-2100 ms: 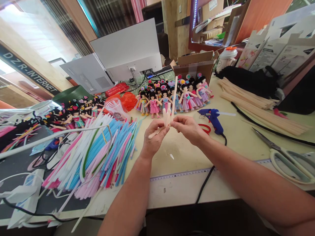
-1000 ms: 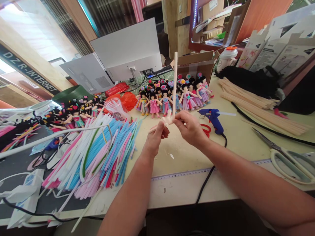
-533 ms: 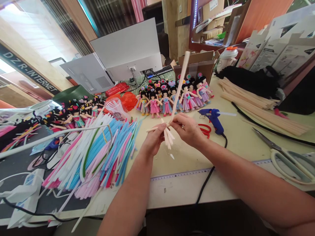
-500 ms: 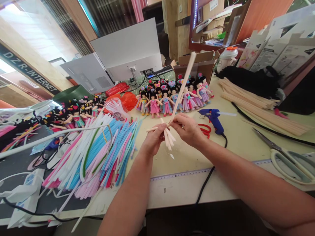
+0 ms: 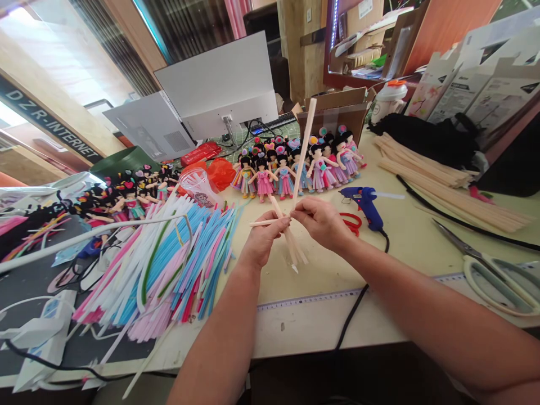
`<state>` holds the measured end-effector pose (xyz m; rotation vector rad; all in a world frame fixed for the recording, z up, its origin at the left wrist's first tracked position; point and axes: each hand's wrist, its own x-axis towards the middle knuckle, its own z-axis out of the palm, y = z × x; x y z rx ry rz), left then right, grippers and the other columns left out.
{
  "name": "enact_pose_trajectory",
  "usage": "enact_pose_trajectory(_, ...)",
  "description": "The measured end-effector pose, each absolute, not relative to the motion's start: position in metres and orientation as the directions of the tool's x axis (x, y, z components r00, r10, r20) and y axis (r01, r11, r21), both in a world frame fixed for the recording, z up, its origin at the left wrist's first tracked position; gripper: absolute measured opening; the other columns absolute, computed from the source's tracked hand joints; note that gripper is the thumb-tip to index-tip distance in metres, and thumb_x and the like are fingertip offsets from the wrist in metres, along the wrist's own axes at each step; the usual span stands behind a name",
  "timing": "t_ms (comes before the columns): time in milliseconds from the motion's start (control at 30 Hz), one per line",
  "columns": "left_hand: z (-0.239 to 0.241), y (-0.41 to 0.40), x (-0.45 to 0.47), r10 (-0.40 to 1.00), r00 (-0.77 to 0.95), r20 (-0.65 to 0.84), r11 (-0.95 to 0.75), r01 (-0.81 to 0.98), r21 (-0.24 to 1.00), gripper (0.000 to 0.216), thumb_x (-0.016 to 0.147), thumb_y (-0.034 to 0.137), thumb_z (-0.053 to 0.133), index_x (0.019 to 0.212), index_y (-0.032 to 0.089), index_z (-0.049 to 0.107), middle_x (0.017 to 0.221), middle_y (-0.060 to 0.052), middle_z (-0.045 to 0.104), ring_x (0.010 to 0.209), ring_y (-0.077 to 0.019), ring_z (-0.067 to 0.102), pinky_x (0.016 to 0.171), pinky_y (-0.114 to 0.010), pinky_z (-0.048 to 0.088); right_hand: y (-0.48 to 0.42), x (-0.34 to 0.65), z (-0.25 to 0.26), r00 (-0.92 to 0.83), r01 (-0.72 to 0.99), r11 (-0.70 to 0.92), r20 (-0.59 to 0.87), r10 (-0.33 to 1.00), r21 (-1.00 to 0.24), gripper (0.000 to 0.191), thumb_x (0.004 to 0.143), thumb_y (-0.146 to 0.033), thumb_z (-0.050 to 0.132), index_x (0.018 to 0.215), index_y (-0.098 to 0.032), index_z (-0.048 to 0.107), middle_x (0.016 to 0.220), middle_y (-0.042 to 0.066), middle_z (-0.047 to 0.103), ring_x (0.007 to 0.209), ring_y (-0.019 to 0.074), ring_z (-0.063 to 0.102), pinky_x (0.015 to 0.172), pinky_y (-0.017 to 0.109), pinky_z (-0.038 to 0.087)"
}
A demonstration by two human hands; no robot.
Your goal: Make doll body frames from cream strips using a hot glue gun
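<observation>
My left hand [image 5: 264,241] and my right hand [image 5: 321,221] meet above the middle of the cream table [image 5: 405,236]. Both pinch a cream pipe-cleaner figure [image 5: 291,239]. Its long stem [image 5: 304,147] rises almost upright from my right fingers. Short folded strands hang down and to the right between my hands, and one short arm sticks out left past my left thumb. A row of small dolls [image 5: 295,166] in pink and purple dresses stands just behind my hands.
A heap of coloured pipe cleaners [image 5: 169,264] lies at my left. A blue glue gun [image 5: 365,201], red scissors [image 5: 350,220], big white scissors [image 5: 493,270], cream sticks [image 5: 439,180], a cardboard box [image 5: 337,109] and two monitors [image 5: 219,84] surround the work spot.
The long stem swung from straight up to leaning right, then back near upright. The folded short strands went from pointing up between my hands to hanging down.
</observation>
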<state>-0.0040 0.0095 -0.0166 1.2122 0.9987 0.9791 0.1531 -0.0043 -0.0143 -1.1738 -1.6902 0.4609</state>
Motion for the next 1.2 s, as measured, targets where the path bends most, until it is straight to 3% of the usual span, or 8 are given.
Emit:
enact_pose_trajectory(200, -0.0149, 0.0074, -0.0014, 0.964, 0.266, 0.005, 0.002, -0.026, 1.0, 0.025, 0.065, 0.038, 0.073, 0.07, 0.018, 0.06, 0.066, 0.002, 0.051, 0.065, -0.0111, 0.043, 0.061, -0.025, 0.035, -0.0029, 0.1527, -0.0171, -0.016, 0.435, 0.397, 0.434, 0.901, -0.808, 0.018, 0.082, -0.029, 0.053, 0.066, -0.02, 0.052, 0.062, 0.0, 0.05, 0.06, 0.0137, 0.043, 0.06, 0.029, 0.034)
enact_pose_trajectory(467, -0.0119, 0.0046, 0.0005, 0.97, 0.237, 0.049, -0.045, -0.02, 0.999, 0.026, 0.064, 0.039, 0.075, 0.067, 0.018, 0.061, 0.064, 0.003, 0.051, 0.065, -0.0114, 0.044, 0.062, -0.026, 0.037, -0.0036, 0.1524, -0.0169, 0.005, 0.445, 0.386, 0.433, 0.901, -0.808, 0.015, 0.08, -0.028, 0.053, 0.067, -0.021, 0.051, 0.061, -0.001, 0.049, 0.059, 0.0134, 0.043, 0.059, 0.028, 0.033)
enact_pose_trajectory(700, -0.0135, 0.0072, -0.0012, 0.979, 0.181, 0.098, -0.092, -0.04, 0.995, 0.022, 0.063, 0.034, 0.076, 0.069, 0.017, 0.062, 0.066, 0.002, 0.054, 0.067, -0.0119, 0.048, 0.066, -0.027, 0.041, -0.0038, 0.1518, -0.0148, 0.005, 0.408, 0.333, 0.367, 0.93, -0.85, 0.025, 0.082, -0.037, 0.053, 0.063, -0.02, 0.051, 0.061, -0.001, 0.049, 0.06, 0.0131, 0.042, 0.058, 0.028, 0.031)
enact_pose_trajectory(1033, -0.0176, 0.008, -0.0027, 0.95, 0.187, 0.249, -0.271, 0.108, 0.956, 0.009, 0.07, 0.026, 0.068, 0.074, 0.018, 0.063, 0.069, 0.002, 0.059, 0.064, -0.012, 0.049, 0.059, -0.025, 0.037, -0.0018, 0.1532, -0.0152, -0.034, 0.313, 0.259, 0.262, 0.964, -0.914, 0.03, 0.078, -0.045, 0.052, 0.062, -0.019, 0.05, 0.058, -0.003, 0.045, 0.057, 0.011, 0.037, 0.053, 0.027, 0.027)
enact_pose_trajectory(1200, -0.0166, 0.0059, -0.0023, 0.929, 0.193, 0.315, -0.35, 0.184, 0.919, 0.006, 0.074, 0.022, 0.065, 0.077, 0.019, 0.062, 0.073, 0.001, 0.061, 0.07, -0.0135, 0.055, 0.065, -0.026, 0.042, -0.0008, 0.1528, -0.015, -0.025, 0.23, 0.2, 0.2, 0.98, -0.952, 0.028, 0.074, -0.044, 0.055, 0.062, -0.019, 0.049, 0.055, -0.005, 0.041, 0.052, 0.0093, 0.033, 0.049, 0.026, 0.024)
